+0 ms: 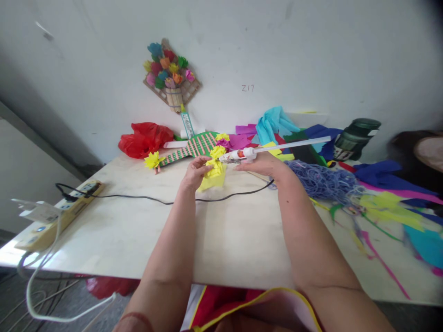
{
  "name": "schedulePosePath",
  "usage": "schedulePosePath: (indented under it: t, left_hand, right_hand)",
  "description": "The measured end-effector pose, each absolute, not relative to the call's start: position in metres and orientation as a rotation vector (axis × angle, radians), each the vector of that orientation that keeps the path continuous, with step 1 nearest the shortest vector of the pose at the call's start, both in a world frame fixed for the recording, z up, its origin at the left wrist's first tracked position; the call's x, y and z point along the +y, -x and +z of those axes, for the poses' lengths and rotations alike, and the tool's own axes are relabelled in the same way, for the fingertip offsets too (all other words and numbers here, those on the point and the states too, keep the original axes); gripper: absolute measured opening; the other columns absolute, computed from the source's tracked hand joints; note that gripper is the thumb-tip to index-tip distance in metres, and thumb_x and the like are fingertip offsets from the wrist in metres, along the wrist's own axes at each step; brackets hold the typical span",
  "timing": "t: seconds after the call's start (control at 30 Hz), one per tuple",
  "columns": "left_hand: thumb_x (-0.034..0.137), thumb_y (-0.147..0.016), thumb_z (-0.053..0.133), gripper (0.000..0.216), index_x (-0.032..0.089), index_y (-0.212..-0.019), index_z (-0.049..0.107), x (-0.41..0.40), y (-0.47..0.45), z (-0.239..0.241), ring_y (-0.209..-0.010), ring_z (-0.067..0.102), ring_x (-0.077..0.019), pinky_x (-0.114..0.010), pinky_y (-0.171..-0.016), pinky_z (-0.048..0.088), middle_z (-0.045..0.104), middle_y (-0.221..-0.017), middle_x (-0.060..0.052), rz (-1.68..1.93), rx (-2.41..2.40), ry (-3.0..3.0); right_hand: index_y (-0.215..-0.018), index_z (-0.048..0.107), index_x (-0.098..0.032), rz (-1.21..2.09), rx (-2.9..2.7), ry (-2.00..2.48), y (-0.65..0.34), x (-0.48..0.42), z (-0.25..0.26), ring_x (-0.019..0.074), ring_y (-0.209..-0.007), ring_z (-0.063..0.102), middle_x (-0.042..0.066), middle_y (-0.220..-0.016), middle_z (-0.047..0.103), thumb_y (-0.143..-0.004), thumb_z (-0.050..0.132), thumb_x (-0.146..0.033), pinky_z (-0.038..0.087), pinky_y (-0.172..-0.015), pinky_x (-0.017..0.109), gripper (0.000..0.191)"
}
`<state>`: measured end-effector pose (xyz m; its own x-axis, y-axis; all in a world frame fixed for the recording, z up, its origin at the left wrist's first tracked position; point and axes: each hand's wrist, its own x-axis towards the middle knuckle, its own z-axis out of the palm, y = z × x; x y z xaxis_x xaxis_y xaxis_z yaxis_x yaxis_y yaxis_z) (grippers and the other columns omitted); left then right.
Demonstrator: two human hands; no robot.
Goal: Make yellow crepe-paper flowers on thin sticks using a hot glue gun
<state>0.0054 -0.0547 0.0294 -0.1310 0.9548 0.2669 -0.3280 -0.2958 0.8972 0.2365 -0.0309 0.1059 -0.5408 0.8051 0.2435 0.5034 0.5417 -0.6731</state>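
My right hand (259, 165) grips a white hot glue gun (238, 155), with a long glue stick (294, 145) poking out of its back end. The gun's nozzle points left at a yellow crepe paper flower (216, 168). Pinched at the flower's left edge are the fingers of my left hand (195, 172). A sheet of yellow paper (212, 183) shows just below the flower. Behind my hands lies a green guitar-shaped piece (199, 146) with pink strips, and another yellow flower (153, 160) sits at its narrow end.
A black cord (169, 203) crosses the table from the power strip (65, 214) to my right hand. Purple string (321, 180) and coloured paper scraps cover the right side. A red plastic bag (147, 139), a glue tube (187, 123) and a dark green jar (356, 138) stand near the wall.
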Motion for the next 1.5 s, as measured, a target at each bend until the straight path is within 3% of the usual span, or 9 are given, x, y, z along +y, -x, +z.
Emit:
schedulePosePath:
  t: [0.6,0.83,1.03,1.5]
  left_hand:
    - [0.017,-0.047,0.08,0.033,0.018,-0.076,0.064,-0.053,-0.002,0.028,-0.059,0.06,-0.0086,-0.02,-0.054,0.046,0.066,-0.074,0.003,1.705,0.859,-1.034]
    - [0.016,-0.05,0.079,0.032,0.019,-0.077,0.064,-0.051,0.003,0.028,-0.059,0.058,-0.0063,-0.019,-0.057,0.044,0.064,-0.073,0.005,1.774,0.799,-1.058]
    - [0.016,-0.047,0.079,0.031,0.019,-0.075,0.065,-0.052,0.004,0.03,-0.06,0.057,-0.0071,-0.019,-0.058,0.045,0.064,-0.073,0.004,1.833,0.734,-1.01]
    - [0.016,-0.048,0.08,0.031,0.019,-0.075,0.066,-0.054,0.001,0.031,-0.061,0.056,-0.0061,-0.018,-0.055,0.043,0.065,-0.079,0.003,1.732,0.794,-1.105]
  right_hand:
    - [-0.091,0.069,-0.022,0.689,-2.172,1.064,-0.24,-0.036,0.114,0.0212,-0.084,0.064,0.002,-0.088,0.07,-0.066,0.072,-0.045,0.051,-0.073,0.032,0.034]
    - [-0.082,0.066,-0.02,0.549,-2.116,1.201,-0.242,-0.016,0.094,0.0185,-0.067,0.06,0.003,-0.073,0.067,-0.07,0.065,-0.051,0.044,-0.055,0.027,0.033]
    - [-0.096,0.065,-0.022,0.207,-2.359,1.311,-0.241,-0.001,0.07,0.0203,-0.08,0.062,0.005,-0.091,0.07,-0.068,0.068,-0.044,0.039,-0.062,0.025,0.036]
    - [-0.12,0.058,-0.016,0.362,-2.829,1.515,-0.222,0.005,0.041,0.0273,-0.105,0.06,0.014,-0.121,0.062,-0.068,0.067,-0.035,0.046,-0.081,0.029,0.056]
